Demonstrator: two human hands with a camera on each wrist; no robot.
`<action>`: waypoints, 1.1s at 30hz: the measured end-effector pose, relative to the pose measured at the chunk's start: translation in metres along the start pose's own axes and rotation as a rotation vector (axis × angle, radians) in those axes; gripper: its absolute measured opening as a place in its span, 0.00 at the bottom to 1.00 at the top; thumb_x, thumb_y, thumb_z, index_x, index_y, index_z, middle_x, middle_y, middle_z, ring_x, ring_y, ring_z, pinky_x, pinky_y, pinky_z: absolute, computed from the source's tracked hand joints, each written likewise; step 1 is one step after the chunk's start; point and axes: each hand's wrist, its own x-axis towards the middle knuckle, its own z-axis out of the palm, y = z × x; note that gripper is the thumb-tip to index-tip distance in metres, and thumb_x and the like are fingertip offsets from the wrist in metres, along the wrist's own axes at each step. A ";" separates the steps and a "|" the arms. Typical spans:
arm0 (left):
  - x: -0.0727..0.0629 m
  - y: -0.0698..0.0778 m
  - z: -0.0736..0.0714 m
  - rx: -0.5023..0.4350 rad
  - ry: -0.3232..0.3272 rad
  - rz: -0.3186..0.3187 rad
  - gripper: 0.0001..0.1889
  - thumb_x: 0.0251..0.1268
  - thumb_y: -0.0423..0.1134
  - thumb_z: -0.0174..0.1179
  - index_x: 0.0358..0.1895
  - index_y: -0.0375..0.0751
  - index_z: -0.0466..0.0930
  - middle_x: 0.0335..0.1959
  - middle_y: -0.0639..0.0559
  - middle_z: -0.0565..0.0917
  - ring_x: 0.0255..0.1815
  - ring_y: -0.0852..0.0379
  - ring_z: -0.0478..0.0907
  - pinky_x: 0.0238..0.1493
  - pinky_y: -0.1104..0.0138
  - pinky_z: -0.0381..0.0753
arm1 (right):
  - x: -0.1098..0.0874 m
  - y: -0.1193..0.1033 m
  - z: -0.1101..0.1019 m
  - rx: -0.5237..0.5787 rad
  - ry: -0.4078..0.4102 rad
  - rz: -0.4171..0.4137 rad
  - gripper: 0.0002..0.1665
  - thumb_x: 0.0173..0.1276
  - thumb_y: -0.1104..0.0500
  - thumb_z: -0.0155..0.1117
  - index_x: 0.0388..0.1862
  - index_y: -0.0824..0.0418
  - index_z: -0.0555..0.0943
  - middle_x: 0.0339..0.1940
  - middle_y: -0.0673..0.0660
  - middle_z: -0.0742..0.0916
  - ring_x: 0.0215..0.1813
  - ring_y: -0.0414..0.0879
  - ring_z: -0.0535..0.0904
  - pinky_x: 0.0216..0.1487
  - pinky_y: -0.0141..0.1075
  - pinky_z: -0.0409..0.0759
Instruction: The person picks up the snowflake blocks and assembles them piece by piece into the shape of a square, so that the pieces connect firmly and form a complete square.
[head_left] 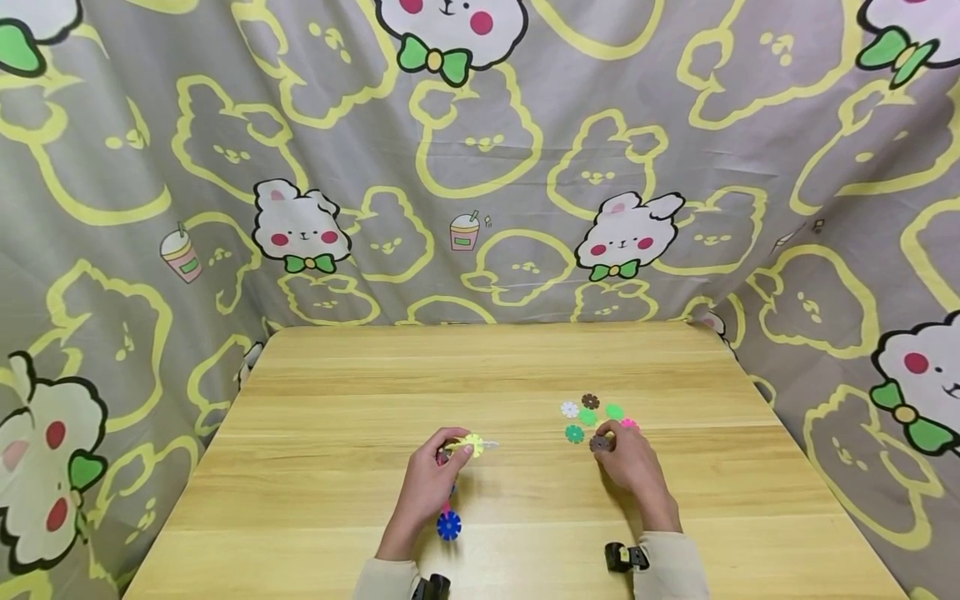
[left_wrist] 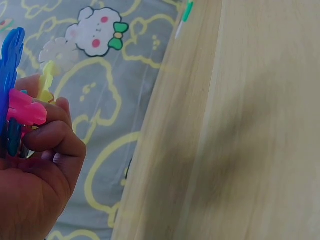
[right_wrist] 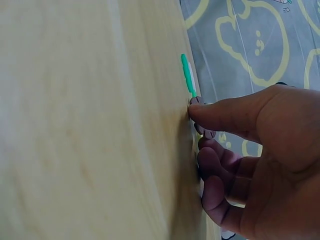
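My left hand [head_left: 429, 482] grips a joined string of notched plastic snowflake discs above the table. At its upper end are a yellow disc [head_left: 476, 446] and a whitish disc [head_left: 491, 444] seen edge-on; a dark blue disc [head_left: 449, 526] hangs at the lower end. In the left wrist view a pink disc [left_wrist: 27, 108] shows between the blue one and the curled fingers; the hand hides part of the string. At the right, my right hand [head_left: 633, 463] pinches a brown disc [head_left: 601, 443] between thumb and fingers, right at the tabletop.
Loose discs lie just beyond my right hand: a white disc [head_left: 570, 409], another brown disc [head_left: 590, 402], two light green ones, a teal disc [head_left: 574, 433] and a pink disc [head_left: 630, 425]. A patterned curtain [head_left: 480, 167] surrounds the wooden table [head_left: 337, 392] at the back and sides.
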 end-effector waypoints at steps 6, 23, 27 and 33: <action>0.001 0.000 0.001 -0.006 0.000 0.009 0.13 0.65 0.50 0.62 0.49 0.53 0.81 0.26 0.53 0.73 0.24 0.63 0.68 0.22 0.74 0.68 | 0.000 0.000 0.001 0.004 -0.021 0.019 0.16 0.65 0.59 0.65 0.52 0.57 0.77 0.41 0.58 0.85 0.43 0.54 0.81 0.42 0.49 0.78; -0.002 0.003 0.003 -0.009 -0.003 -0.012 0.12 0.66 0.48 0.62 0.49 0.52 0.80 0.32 0.49 0.76 0.24 0.64 0.66 0.22 0.74 0.67 | -0.006 -0.039 0.010 0.441 0.068 -0.026 0.18 0.71 0.61 0.58 0.59 0.56 0.74 0.34 0.56 0.79 0.33 0.43 0.73 0.32 0.31 0.73; -0.002 0.004 0.005 0.007 0.000 -0.044 0.11 0.68 0.43 0.60 0.51 0.49 0.80 0.31 0.50 0.75 0.23 0.63 0.65 0.21 0.74 0.65 | -0.011 -0.054 0.014 0.612 0.031 -0.036 0.18 0.70 0.64 0.58 0.58 0.56 0.75 0.33 0.61 0.82 0.33 0.47 0.77 0.34 0.35 0.78; -0.001 0.005 0.006 0.006 0.005 -0.037 0.11 0.67 0.43 0.61 0.50 0.50 0.80 0.26 0.52 0.72 0.23 0.64 0.65 0.22 0.74 0.65 | -0.019 -0.076 0.020 0.756 -0.065 -0.084 0.16 0.70 0.65 0.58 0.55 0.56 0.77 0.33 0.62 0.83 0.34 0.57 0.78 0.36 0.40 0.80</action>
